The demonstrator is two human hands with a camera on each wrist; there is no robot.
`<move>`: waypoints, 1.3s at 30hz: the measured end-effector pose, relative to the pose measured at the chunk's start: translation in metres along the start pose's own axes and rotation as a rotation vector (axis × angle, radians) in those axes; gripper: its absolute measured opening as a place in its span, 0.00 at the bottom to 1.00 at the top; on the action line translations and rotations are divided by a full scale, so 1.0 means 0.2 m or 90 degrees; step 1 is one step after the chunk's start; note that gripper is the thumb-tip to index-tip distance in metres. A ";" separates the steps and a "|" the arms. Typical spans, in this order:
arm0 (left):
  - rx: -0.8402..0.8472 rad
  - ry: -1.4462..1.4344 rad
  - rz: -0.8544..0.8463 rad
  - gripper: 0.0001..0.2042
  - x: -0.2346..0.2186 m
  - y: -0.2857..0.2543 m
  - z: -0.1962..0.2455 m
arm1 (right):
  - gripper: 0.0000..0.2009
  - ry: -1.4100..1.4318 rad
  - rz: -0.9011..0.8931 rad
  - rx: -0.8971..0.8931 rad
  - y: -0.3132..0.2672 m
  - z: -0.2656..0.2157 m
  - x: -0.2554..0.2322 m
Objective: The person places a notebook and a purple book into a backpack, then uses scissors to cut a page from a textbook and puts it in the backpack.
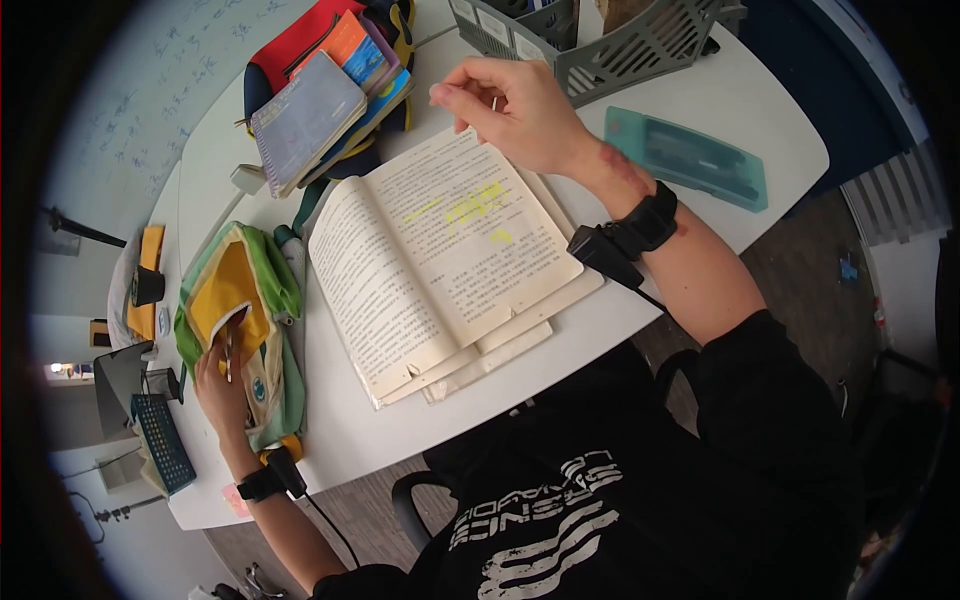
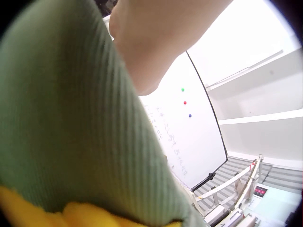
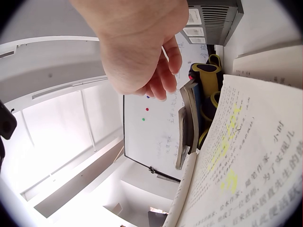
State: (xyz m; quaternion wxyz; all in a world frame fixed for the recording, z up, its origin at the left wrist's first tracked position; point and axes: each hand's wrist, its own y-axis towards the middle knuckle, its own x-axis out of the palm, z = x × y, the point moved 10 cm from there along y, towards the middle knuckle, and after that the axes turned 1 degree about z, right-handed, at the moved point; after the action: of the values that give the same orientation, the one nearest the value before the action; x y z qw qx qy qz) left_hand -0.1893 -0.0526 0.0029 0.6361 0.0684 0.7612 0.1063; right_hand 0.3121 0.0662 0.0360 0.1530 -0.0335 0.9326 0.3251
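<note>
My left hand (image 1: 222, 392) is at the mouth of a green, yellow and cream fabric pouch (image 1: 272, 385) on the table's left side. A slim, shiny item (image 1: 229, 362) shows by its fingers; whether they grip it cannot be told. Green ribbed fabric (image 2: 85, 113) fills much of the left wrist view, below part of that hand (image 2: 161, 38). Over the top edge of an open book (image 1: 480, 250) hangs my right hand (image 1: 525, 112), loosely curled and holding nothing. The right wrist view shows the same hand (image 3: 142, 52) beside the book's yellow-highlighted page (image 3: 236, 156).
Notebooks (image 1: 305, 120) lie on a red and dark bag (image 1: 270, 78) at the back. A grey basket (image 1: 610, 60) stands behind my right hand, and a teal case (image 1: 690, 160) lies to the right. A blue basket (image 1: 162, 445) is at the far left.
</note>
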 end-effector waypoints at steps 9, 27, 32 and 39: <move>0.026 0.017 0.030 0.15 -0.03 0.04 0.00 | 0.12 0.034 0.010 0.005 0.00 -0.01 0.01; -0.006 -0.039 -0.003 0.13 0.04 0.03 -0.02 | 0.11 0.042 -0.022 0.078 -0.01 0.07 0.03; -0.031 -0.043 0.015 0.15 0.06 0.01 -0.07 | 0.12 0.027 -0.011 0.048 -0.01 0.02 0.04; -0.075 -0.113 0.114 0.12 -0.06 0.01 -0.08 | 0.12 0.019 -0.009 0.045 -0.01 0.08 0.03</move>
State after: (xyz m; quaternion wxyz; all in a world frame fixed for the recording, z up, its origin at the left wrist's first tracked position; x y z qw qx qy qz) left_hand -0.2026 -0.0554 0.0174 0.6920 0.1074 0.6851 0.2005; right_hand 0.3098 0.0740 0.0211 0.1427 -0.0392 0.9453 0.2907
